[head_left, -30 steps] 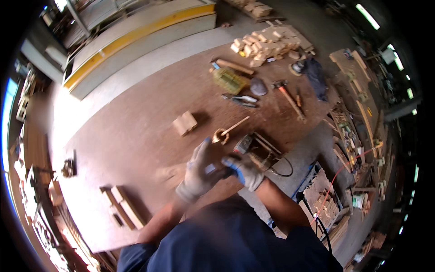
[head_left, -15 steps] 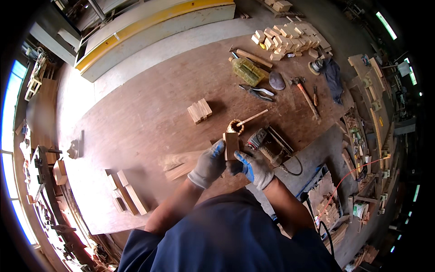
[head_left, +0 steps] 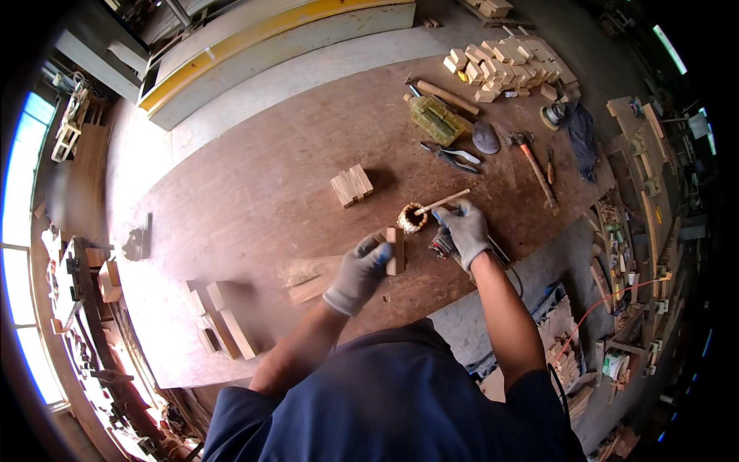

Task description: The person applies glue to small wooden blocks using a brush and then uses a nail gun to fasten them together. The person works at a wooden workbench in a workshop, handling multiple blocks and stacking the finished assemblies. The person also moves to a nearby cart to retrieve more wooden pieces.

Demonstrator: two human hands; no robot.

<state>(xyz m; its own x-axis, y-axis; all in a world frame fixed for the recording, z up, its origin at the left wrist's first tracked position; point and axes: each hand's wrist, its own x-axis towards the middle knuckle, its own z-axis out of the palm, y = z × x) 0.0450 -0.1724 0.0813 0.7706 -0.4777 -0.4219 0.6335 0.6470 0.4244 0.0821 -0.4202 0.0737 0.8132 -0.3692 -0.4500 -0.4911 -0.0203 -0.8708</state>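
My left hand, in a grey glove with blue patches, holds a small wooden block upright over the table. Just right of it, a round pot with a brown, crusted rim stands with a thin wooden stick leaning out of it. My right hand, gloved alike, is at the stick's near side with its fingers apart; whether they touch it is unclear. Below that hand lies an air nail gun, mostly covered by it. Further off sits a stack of joined wooden pieces.
Flat boards and several wooden strips lie to the left on the brown table. Beyond are pliers, a hammer, a yellowish plastic bottle and a pile of wooden blocks. A hand plane stands far left.
My right hand has let go of the wooden block and moved right and away from me, to the stick over the nail gun. My left hand keeps the block. The whole view has shifted slightly.
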